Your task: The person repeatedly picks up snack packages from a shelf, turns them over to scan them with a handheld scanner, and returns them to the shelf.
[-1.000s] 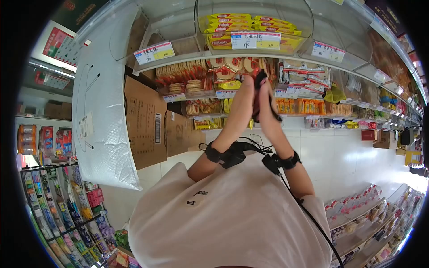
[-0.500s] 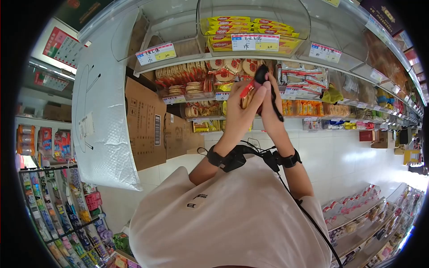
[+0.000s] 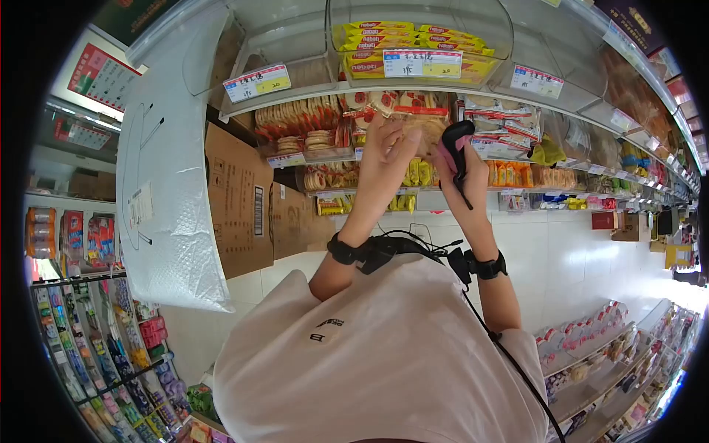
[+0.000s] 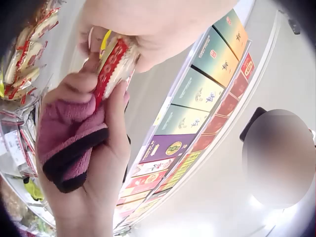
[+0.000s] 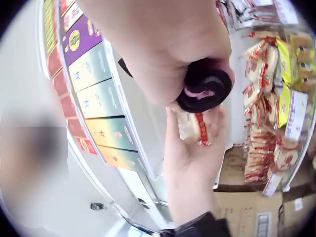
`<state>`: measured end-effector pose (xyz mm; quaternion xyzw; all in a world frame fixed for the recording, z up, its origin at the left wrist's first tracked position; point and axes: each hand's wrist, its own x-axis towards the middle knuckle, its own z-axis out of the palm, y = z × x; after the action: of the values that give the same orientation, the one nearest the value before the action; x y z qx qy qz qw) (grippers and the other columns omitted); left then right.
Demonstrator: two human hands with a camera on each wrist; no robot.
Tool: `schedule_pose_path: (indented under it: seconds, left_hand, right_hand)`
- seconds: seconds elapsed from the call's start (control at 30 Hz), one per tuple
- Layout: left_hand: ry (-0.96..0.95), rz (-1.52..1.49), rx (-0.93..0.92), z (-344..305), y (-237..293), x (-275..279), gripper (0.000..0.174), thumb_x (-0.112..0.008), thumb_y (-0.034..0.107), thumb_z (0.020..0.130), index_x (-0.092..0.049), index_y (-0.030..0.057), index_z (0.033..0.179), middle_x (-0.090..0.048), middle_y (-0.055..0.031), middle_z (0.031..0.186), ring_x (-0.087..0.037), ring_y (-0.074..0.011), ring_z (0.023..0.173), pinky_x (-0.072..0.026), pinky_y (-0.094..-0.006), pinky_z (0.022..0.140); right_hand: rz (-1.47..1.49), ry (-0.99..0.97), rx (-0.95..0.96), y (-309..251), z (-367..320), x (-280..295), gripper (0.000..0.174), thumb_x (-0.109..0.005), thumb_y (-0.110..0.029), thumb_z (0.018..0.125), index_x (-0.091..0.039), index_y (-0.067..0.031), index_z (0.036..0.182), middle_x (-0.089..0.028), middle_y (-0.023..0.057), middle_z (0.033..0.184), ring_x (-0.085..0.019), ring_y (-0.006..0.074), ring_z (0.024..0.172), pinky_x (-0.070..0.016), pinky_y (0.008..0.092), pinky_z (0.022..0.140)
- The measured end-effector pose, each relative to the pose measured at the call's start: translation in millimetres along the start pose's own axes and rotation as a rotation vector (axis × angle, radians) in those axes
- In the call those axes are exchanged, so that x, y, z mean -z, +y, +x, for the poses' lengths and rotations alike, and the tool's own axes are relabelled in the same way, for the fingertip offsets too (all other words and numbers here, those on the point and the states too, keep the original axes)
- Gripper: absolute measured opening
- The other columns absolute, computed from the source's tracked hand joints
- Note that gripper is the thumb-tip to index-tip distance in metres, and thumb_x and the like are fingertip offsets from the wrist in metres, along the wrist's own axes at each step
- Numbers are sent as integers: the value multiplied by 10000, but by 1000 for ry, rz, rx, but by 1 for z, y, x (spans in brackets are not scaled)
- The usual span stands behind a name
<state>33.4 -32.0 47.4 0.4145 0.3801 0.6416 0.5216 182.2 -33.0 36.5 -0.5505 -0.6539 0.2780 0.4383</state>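
Clutching cloth, right hand, left pinching packet

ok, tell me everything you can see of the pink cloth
The pink cloth is a dusty purplish pink with a wide black band, and looks soft and fuzzy, like towelling. It is bunched and folded, held in the right hand with fingers curled over it. In the head view a narrow black part trails toward the wrist. It sits right by the red-striped packet; whether they touch is unclear. Its full shape is hidden by the folds.
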Motion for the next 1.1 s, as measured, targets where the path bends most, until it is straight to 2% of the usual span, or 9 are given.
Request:
schedule_pose_path:
  seconds: [0.1, 0.17, 0.23, 0.43, 0.5, 0.6, 0.73, 1.0, 1.1]
  left_hand:
    - [-56, -115, 128, -5, 2, -3, 467, -647, 290, 996, -507, 11, 1343, -622, -92, 1192, -602, -113, 1077, -507, -258, 901]
    - [-39, -240, 218, -6, 8, -3, 438, -600, 306, 1021, -520, 11, 1334, -624, -78, 1194, -603, -108, 1069, -506, -260, 909]
    - [-5, -427, 273, -4, 15, -6, 425, -552, 324, 1044, -529, 12, 1331, -622, -59, 1195, -597, -96, 1052, -498, -252, 905]
    - [-96, 88, 31, -5, -7, -4, 497, -423, 362, 1088, -521, -46, 1355, -614, -80, 1310, -556, -121, 1185, -423, -269, 1023]
    - [-80, 107, -27, 1, -9, -2, 541, -412, 402, 1088, -516, -56, 1357, -611, -92, 1314, -555, -122, 1187, -425, -272, 1023]
    - [-64, -246, 281, 3, 5, 4, 627, -438, 529, 1046, -557, -21, 1323, -637, -111, 1264, -610, -149, 1151, -472, -311, 1000]
    - [-39, -330, 408, 8, -2, 16, 617, -495, 538, 1021, -572, 1, 1315, -667, -109, 1205, -665, -168, 1079, -525, -319, 937]
    - [-151, -167, 423, 1, -1, 24, 502, -541, 440, 1030, -640, -20, 1205, -700, -87, 1125, -689, -137, 995, -572, -298, 806]
    - [-112, -178, 445, 0, -1, 25, 508, -550, 445, 1024, -647, -28, 1182, -704, -94, 1109, -703, -130, 928, -584, -284, 716]
  right_hand:
    - [94, -15, 359, -4, -8, -11, 350, -700, 1, 823, -569, 31, 1146, -597, 241, 1289, -596, 399, 1179, -477, 376, 982]
    - [120, -144, 410, -29, -22, -16, 447, -639, 9, 852, -510, 88, 1273, -398, 284, 1498, -358, 439, 1421, -331, 406, 1151]
    - [34, -69, 476, -32, -15, -13, 411, -587, -31, 927, -508, 93, 1311, -401, 253, 1507, -383, 381, 1421, -324, 390, 1154]
    - [814, -133, -512, 6, -10, -15, 387, -640, -221, 998, -597, 21, 1296, -623, 98, 1270, -568, 125, 1155, -441, 302, 999]
    - [1029, -156, -468, 10, -15, -21, 382, -699, -283, 965, -634, -11, 1225, -681, 30, 1089, -613, 73, 948, -492, 269, 842]
    - [1110, -209, -628, -4, -14, -6, 316, -725, -280, 943, -664, -19, 1111, -684, 5, 985, -598, 62, 848, -498, 252, 750]
    - [636, -197, -311, -7, -14, 0, 333, -775, -291, 894, -678, -11, 1046, -677, -7, 843, -579, 54, 768, -464, 225, 703]
    - [1129, -69, -505, 8, -14, 6, 410, -754, -268, 921, -608, -38, 1227, -662, 31, 1090, -617, 80, 962, -509, 260, 806]
    - [815, -48, -473, 28, -19, 5, 407, -764, -245, 910, -604, -43, 1225, -661, 38, 1102, -624, 92, 956, -508, 263, 809]
